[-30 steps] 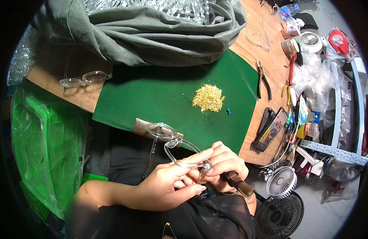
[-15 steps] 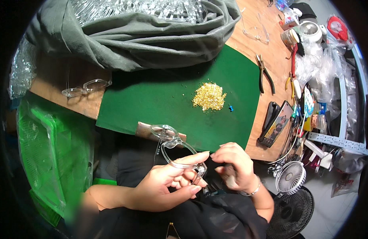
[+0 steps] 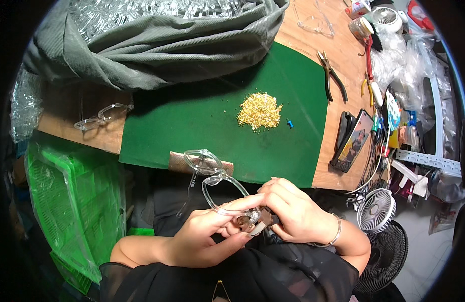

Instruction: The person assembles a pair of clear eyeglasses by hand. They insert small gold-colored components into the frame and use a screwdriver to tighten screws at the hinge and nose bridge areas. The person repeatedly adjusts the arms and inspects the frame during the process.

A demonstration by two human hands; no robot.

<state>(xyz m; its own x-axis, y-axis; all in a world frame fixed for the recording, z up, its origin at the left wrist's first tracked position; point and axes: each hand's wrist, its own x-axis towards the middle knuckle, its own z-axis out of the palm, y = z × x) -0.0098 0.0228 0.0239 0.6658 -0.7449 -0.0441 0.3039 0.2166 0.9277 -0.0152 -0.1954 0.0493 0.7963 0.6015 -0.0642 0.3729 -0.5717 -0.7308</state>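
pinching clear, rounded glasses [image 3: 220,176], the left hand [image 3: 204,232] faces the right hand [image 3: 295,214] (gripping a brownish tool [image 3: 265,217]).

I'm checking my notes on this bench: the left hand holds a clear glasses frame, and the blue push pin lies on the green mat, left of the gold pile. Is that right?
Not quite: the blue push pin lies to the right of the gold pile, as the head view shows. It is on the green mat, and the left hand does hold a clear glasses frame.
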